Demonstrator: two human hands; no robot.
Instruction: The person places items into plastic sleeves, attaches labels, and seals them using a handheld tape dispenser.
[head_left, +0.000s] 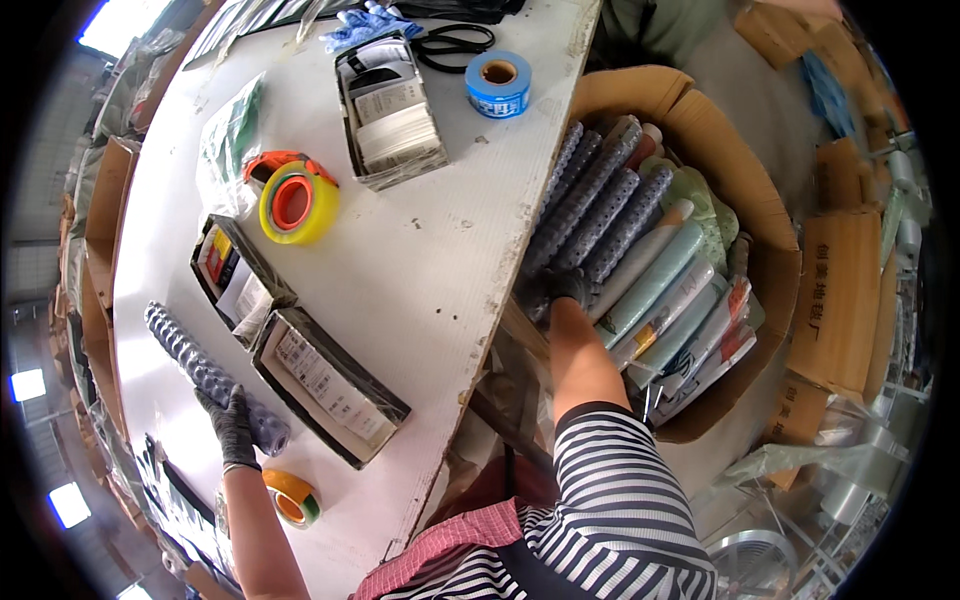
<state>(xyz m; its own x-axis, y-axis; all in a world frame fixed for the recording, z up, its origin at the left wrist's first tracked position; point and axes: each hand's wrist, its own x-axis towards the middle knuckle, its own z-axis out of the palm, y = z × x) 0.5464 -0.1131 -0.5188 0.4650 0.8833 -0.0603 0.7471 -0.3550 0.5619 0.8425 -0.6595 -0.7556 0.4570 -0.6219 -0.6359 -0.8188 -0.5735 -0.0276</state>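
Roll [192,358] in the left fingers [237,404] is slender, grey, knobbly.

Our table [450,225]: white top, dark specks, chipped edge.
Far end: we see a crumpled blue glove [366,27], black loops [462,28] and a blue tape roll [500,104] near an open box [408,178] of white cards [402,142].
Middle: a clear bag [226,145] near a yellow tape roll [325,212].
Nearer us: two open boxes [352,358], meeting at their ends; an orange tape roll [286,488].
Left part: our bumpy grey roll [195,362].
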